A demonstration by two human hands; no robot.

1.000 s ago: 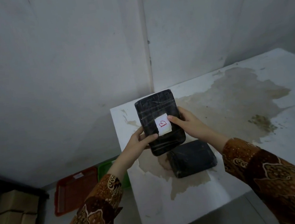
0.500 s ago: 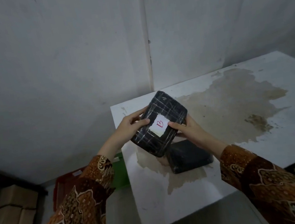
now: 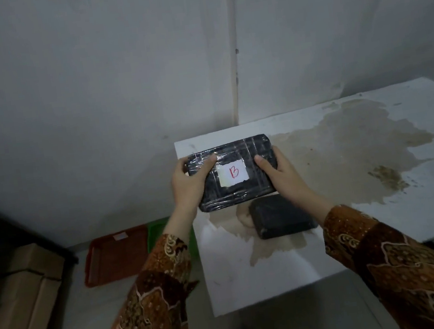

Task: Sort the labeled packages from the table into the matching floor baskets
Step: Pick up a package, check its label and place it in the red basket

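Below, red basket [image 3: 117, 255] beside half-hidden green basket [image 3: 155, 235].

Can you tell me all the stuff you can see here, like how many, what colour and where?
Labeled package: one, black wrap with a white label reading B in red, held up over the table's left end.
Second package: one, black, lying on the table just below the held one; no label shows.
Table: one, white with a big brown stain, right of middle.
Red basket: one, on the floor left of the table.
Green basket: one, on the floor between the red basket and the table, partly hidden.
Cardboard boxes: brown, bottom left; count unclear.
Left hand: holds the labeled package's left end.
Right hand: holds its right end.
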